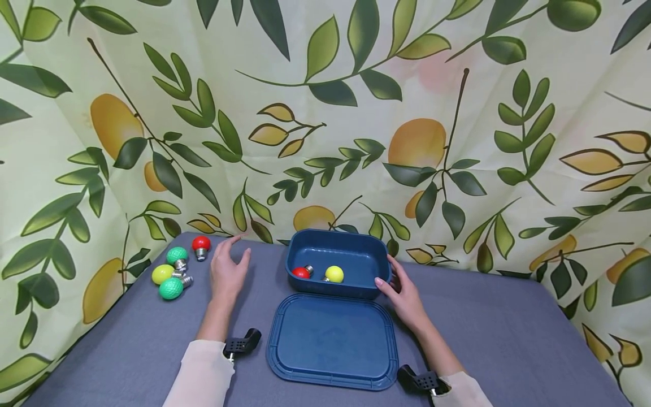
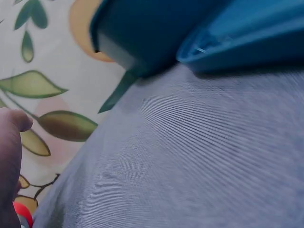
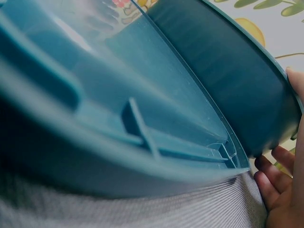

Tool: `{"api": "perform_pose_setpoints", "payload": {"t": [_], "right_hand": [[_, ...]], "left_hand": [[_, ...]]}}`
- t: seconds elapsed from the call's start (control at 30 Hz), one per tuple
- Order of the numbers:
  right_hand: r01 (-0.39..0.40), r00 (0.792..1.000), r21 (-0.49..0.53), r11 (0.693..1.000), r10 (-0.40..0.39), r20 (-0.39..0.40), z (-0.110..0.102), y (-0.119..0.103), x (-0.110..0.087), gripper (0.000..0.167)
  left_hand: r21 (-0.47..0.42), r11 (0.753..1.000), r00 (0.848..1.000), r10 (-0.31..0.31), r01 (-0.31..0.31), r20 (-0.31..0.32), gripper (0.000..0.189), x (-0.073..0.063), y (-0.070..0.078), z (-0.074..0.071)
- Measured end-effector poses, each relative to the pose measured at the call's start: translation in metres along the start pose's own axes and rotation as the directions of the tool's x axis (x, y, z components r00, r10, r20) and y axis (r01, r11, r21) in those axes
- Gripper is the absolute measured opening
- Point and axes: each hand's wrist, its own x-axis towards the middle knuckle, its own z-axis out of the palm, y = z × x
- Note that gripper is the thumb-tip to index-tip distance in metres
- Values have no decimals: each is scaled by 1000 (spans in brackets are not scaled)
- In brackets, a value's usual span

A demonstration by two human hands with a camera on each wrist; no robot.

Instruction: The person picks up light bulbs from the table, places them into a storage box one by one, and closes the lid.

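My left hand [image 1: 227, 271] is held just right of a red bulb [image 1: 201, 244], thumb and fingers apart, with nothing in its grasp. Left of that bulb lie a yellow bulb [image 1: 163, 275] and two green bulbs, one farther back [image 1: 177, 255] and one nearer [image 1: 171, 288]. A blue plastic box [image 1: 338, 249] stands open in the middle; inside are another red bulb [image 1: 300, 273] and another yellow bulb [image 1: 334, 274]. At the box's right end, my right hand [image 1: 405, 294] grips it, thumb at the front corner and fingers along the side. The left wrist view catches only part of the left hand [image 2: 8, 161].
The blue lid [image 1: 333, 342] lies directly in front of the box, its raised rim facing up in the right wrist view. Grey cloth [image 1: 488, 328] covers the table. A leaf-and-fruit patterned curtain [image 1: 325, 130] hangs close behind the table and along its left side.
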Motion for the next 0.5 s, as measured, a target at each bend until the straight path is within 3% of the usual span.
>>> {"api": "perform_pose_setpoints", "payload": {"t": [0.27,0.5], "right_hand": [[8,1000,1,1000,-8,-12,-3,-2,-1,69],[7,1000,5,1000,-7,-8,-1,-2,-1,69]], "left_hand": [[19,1000,993,-8,10,-115,50,8,-11,-2],[78,991,993,-103,108,-65,59,12,-19,-6]]}}
